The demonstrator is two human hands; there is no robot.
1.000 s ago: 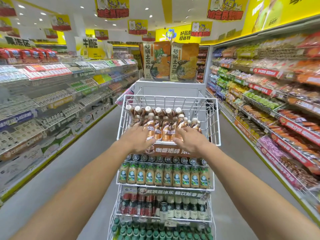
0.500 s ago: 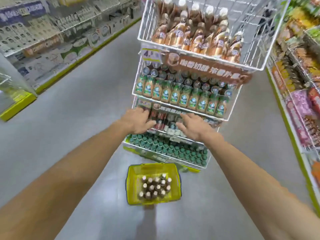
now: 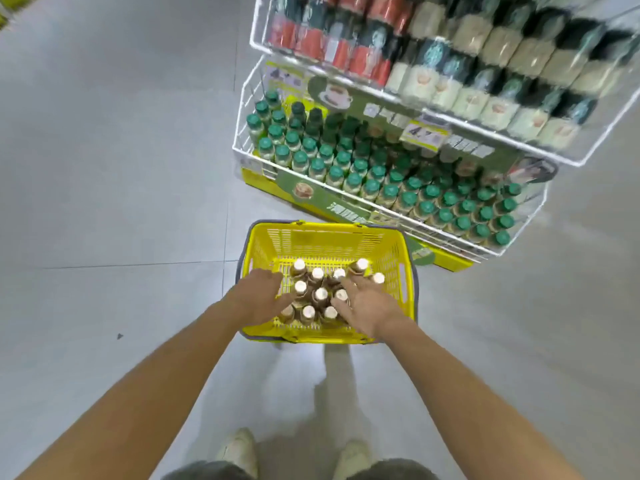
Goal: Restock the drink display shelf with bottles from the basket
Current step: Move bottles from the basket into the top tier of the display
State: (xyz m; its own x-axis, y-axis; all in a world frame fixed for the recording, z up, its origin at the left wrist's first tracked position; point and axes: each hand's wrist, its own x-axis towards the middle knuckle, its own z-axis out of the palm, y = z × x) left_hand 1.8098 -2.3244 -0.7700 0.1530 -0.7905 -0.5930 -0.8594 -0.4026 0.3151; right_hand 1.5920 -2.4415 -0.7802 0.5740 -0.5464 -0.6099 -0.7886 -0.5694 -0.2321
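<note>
A yellow plastic basket (image 3: 329, 237) stands on the floor in front of the white wire display shelf (image 3: 408, 220). Several brown bottles with pale caps (image 3: 320, 294) stand upright in the basket's near half. My left hand (image 3: 261, 297) hovers over the left side of the cluster, fingers spread. On the right side my right hand (image 3: 365, 308) is also spread, fingertips among the caps. Neither hand holds a bottle.
The lowest shelf tier holds several green-capped bottles (image 3: 381, 174). The tier above carries red, dark green and cream bottles (image 3: 450, 64), blurred. Grey tiled floor (image 3: 114, 202) lies to the left. My shoes (image 3: 239, 452) are at the bottom edge.
The view has swung down from the top tier to the floor. Both hands have dropped from the shelf front into the basket, over the bottles.
</note>
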